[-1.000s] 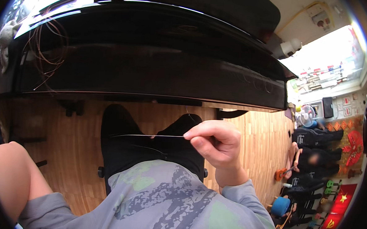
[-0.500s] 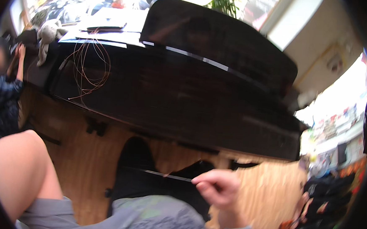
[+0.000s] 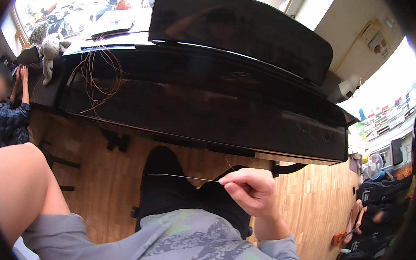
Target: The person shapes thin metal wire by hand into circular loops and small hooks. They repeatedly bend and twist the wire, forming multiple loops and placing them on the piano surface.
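Observation:
My right hand (image 3: 252, 190) is closed in a pinch in front of my lap, thumb against forefinger. Between those fingers is the end of a thin, pale wire string (image 3: 186, 177). The string stretches left across my black trousers, where its other end fades from sight. My left arm (image 3: 17, 180) is sharply bent at the left edge, and its hand lies outside the view. Beyond my knees stands a glossy black piano-like cabinet (image 3: 194, 115) with a curved upright panel (image 3: 242, 32). A loose coil of thin copper-coloured strings (image 3: 98, 78) hangs over its left part.
Papers and a dark flat object (image 3: 119, 28) lie on the cabinet's left end, near a grey plush toy (image 3: 52, 49). Another person (image 3: 6, 117) in a plaid shirt is at far left. At right are a fan (image 3: 373, 165), black bags (image 3: 375, 192) and a small orange ukulele-like instrument (image 3: 338, 238).
The whole view has shifted and become sharper. My right hand still pinches the string, now held slightly higher in the picture and nearly level. My left arm stays bent.

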### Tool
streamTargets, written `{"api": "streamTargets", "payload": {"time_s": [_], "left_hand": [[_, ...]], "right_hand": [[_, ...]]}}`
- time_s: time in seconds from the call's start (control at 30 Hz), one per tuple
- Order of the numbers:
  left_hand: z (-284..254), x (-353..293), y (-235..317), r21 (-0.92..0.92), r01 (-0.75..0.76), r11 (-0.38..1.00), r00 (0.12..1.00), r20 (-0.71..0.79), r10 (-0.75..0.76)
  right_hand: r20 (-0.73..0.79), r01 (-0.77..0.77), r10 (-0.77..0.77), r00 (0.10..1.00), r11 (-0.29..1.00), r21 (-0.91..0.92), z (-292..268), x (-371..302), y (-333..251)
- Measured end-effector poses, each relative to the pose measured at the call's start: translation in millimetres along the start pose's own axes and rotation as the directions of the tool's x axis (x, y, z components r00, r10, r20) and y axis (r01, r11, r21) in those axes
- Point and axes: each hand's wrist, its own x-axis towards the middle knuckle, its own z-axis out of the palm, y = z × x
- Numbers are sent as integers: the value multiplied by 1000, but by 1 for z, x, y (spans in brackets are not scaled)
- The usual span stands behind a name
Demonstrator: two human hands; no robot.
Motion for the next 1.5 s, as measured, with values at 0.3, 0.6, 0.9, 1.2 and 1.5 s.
{"api": "streamTargets", "payload": {"time_s": [0.3,0.6,0.9,1.2,1.5], "left_hand": [[137,46,-23,-616,424,664,677,-271,-684],[251,45,-25,-999,-27,24,384,-32,-923],[256,27,-46,-976,-151,-156,298,105,-949],[262,52,-52,-797,378,471,190,-431,-882],[257,58,-39,-872,443,207,460,23,-887]], "right_hand": [[-146,50,-61,987,996,-79,-5,5,5],[-294,-166,184,938,982,86,-9,-9,42],[-211,-87,309,927,727,681,-23,-12,63],[-134,-276,308,942,937,214,10,4,60],[-219,-60,-42,975,896,-439,12,11,73]]}}
